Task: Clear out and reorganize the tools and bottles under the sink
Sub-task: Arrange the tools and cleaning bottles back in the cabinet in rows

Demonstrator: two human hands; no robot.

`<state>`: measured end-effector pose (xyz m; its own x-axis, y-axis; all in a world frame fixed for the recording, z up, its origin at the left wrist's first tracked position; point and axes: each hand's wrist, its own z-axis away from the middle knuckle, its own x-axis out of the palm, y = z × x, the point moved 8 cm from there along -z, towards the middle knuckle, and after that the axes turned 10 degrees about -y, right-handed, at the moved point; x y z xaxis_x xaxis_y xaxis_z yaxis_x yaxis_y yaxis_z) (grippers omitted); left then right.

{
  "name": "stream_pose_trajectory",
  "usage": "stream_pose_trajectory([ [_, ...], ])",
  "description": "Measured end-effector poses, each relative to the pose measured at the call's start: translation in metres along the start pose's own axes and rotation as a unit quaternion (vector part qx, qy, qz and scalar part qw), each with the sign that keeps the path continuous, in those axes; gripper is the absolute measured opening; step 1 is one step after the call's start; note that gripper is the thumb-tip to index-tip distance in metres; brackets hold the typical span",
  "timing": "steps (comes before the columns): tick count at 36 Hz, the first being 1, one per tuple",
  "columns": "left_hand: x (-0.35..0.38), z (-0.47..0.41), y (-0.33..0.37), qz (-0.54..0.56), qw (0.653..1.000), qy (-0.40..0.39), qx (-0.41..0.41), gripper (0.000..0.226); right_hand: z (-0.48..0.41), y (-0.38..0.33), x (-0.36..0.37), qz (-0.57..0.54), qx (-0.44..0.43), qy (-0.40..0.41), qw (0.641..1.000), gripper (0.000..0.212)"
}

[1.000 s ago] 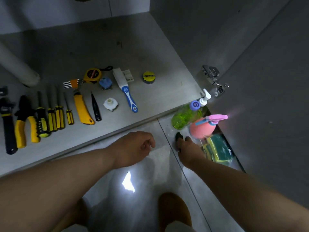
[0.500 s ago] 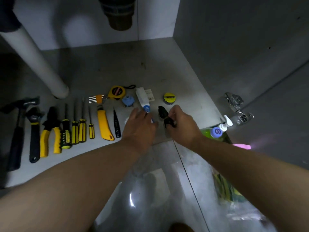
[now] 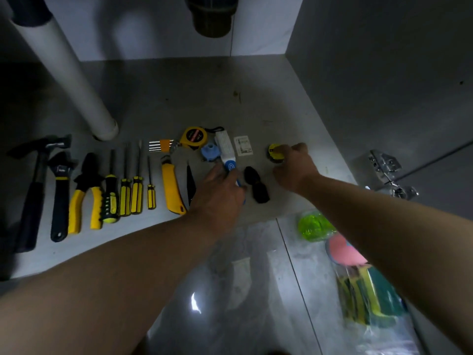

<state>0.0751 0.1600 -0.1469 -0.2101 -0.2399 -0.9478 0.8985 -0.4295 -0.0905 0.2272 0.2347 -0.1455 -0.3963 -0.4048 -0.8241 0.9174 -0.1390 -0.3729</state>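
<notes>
On the cabinet floor, my left hand lies over the blue handle of a white-and-blue brush, its thumb and fingers curled round it. A small black tool lies loose between my two hands, touched by neither. My right hand reaches to the right of it, and its fingertips pinch a round yellow tape roll. A green bottle and a pink spray bottle lie on the tiled floor outside, partly hidden by my right forearm.
A row of tools lies to the left: hammer, wrench, pliers, several screwdrivers, yellow utility knife. Behind are a tape measure, hex keys and a white packet. Drain pipe at back left; door hinge and bagged sponges at right.
My right hand has let go of the black tool, which now lies on the cabinet floor, and has moved right onto the yellow tape roll. My left hand shifted onto the brush handle.
</notes>
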Motion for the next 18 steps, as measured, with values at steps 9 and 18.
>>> stream_pose_trajectory([
  [9, 0.002, 0.003, -0.003, 0.05, 0.999, 0.005, 0.012, 0.047, -0.02, -0.037, 0.02, 0.089, -0.057, -0.023, 0.994, 0.076],
  [18, 0.002, 0.005, -0.003, 0.046, 0.999, 0.0, 0.011, 0.042, 0.009, -0.036, 0.01, 0.068, -0.067, 0.083, 0.992, 0.048],
])
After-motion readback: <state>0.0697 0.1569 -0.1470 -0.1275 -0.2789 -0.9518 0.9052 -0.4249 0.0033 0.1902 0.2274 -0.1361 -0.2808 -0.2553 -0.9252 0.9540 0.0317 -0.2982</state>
